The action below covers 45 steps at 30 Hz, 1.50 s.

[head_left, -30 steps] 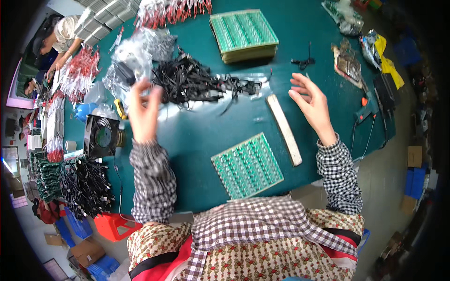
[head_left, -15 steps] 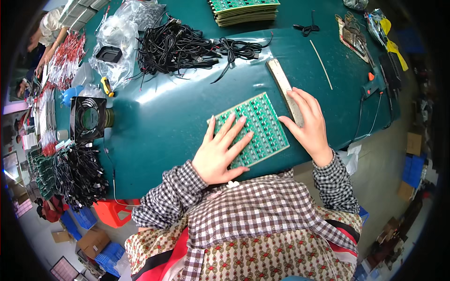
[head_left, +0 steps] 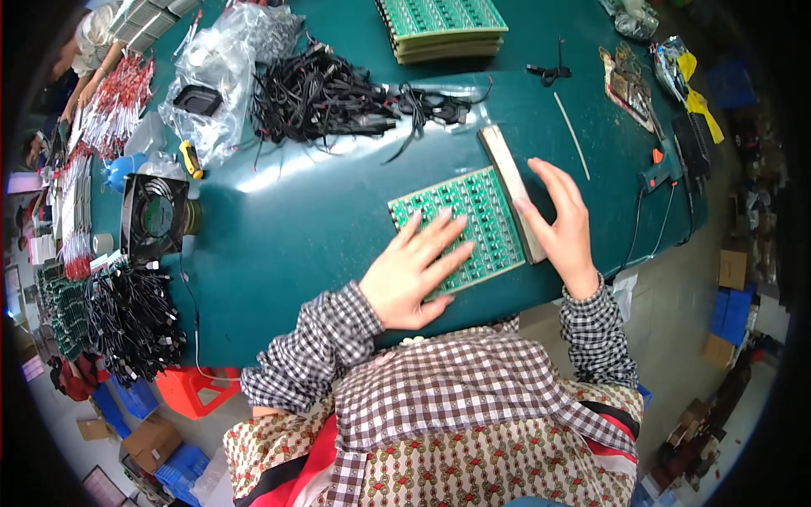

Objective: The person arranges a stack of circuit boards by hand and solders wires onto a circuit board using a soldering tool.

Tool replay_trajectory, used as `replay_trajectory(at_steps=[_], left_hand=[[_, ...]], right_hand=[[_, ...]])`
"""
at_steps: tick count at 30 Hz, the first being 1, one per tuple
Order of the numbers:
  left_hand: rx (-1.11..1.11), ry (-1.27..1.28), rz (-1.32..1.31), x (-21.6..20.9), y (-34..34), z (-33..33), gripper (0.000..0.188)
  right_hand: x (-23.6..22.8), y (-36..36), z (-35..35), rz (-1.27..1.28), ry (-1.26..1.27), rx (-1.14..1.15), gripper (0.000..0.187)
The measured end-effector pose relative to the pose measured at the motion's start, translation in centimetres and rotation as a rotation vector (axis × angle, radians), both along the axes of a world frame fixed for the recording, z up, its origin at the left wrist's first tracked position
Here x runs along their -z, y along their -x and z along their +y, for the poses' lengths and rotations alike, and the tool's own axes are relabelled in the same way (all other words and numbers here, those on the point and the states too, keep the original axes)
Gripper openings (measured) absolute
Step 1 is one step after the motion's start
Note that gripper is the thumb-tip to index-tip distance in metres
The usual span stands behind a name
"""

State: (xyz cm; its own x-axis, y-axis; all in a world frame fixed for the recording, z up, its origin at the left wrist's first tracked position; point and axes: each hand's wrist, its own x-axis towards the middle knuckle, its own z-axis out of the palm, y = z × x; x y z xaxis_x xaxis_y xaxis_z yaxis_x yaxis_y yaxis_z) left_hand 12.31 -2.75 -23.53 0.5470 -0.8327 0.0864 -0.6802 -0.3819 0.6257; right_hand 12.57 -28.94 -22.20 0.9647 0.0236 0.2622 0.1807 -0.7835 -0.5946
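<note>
Dark green sheeting covers a wide worktable (head_left: 279, 270), and on it, close to the wearer's body, lies a green circuit-board panel (head_left: 488, 224), which serves here as the landmark. Farthest left of the panel and beyond it, another person's bare arm (head_left: 106, 66) reaches toward red-and-white wires (head_left: 118, 106). Nearer, but well to the panel's left, hang bunched black cables (head_left: 135, 317), with a square black fan (head_left: 156, 215) just above them and a yellow-handled tool (head_left: 191, 160) a little farther right. Beyond the panel to the upper left are clear plastic bags (head_left: 220, 110) and a tangled heap of black cords (head_left: 317, 97). The left hand (head_left: 410, 279) comes over the panel's lower left part, fingers spread apart and gripping nothing; whether the fingertips press on it, I cannot tell. Straight beyond the panel stands a stack of similar panels (head_left: 443, 40). A pale, narrow bar (head_left: 514, 188) runs along the panel's right side, seemingly against it. Right of that, the right hand (head_left: 564, 232) is open, thumb apart from the fingers and at the bar's outer edge. Farther right of the panel lie a thin stick (head_left: 572, 135) and a glue gun (head_left: 657, 173).
</note>
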Motion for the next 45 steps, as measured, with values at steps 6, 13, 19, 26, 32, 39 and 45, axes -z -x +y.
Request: replay_trajectory(at_steps=[6, 13, 19, 26, 32, 39, 45], left_hand=[[-0.115, 0.206, -0.077, 1.1, 0.3, 0.9, 0.057], [-0.359, 0.471, -0.102, 1.3, -0.4, 0.9, 0.038], [-0.46, 0.527, -0.035, 1.0, -1.1, 1.2, 0.03], [-0.769, 0.738, -0.05, -5.5, -10.9, -0.7, 0.028], [-0.965, 0.583, 0.1, 0.3, -22.2, -6.1, 0.073], [-1.034, 0.467, -0.003, 0.3, -21.3, -8.3, 0.072], [-0.953, 0.556, -0.097, -1.2, -20.8, -8.3, 0.066]], right_hand=[[-2.2, -8.9, 0.5, -0.114, -0.123, 0.091, 0.056], [0.2, -22.5, 1.5, -0.192, -0.101, 0.312, 0.08], [1.0, -26.0, 1.2, -0.067, -0.002, 0.246, 0.074], [1.1, -25.3, 0.7, -0.097, -0.016, 0.283, 0.075], [0.9, -25.1, 2.5, -0.089, -0.104, 0.256, 0.075], [2.1, -24.4, 1.1, -0.101, -0.418, 0.174, 0.07], [1.5, -24.1, 1.6, -0.071, -0.715, 0.085, 0.068]])
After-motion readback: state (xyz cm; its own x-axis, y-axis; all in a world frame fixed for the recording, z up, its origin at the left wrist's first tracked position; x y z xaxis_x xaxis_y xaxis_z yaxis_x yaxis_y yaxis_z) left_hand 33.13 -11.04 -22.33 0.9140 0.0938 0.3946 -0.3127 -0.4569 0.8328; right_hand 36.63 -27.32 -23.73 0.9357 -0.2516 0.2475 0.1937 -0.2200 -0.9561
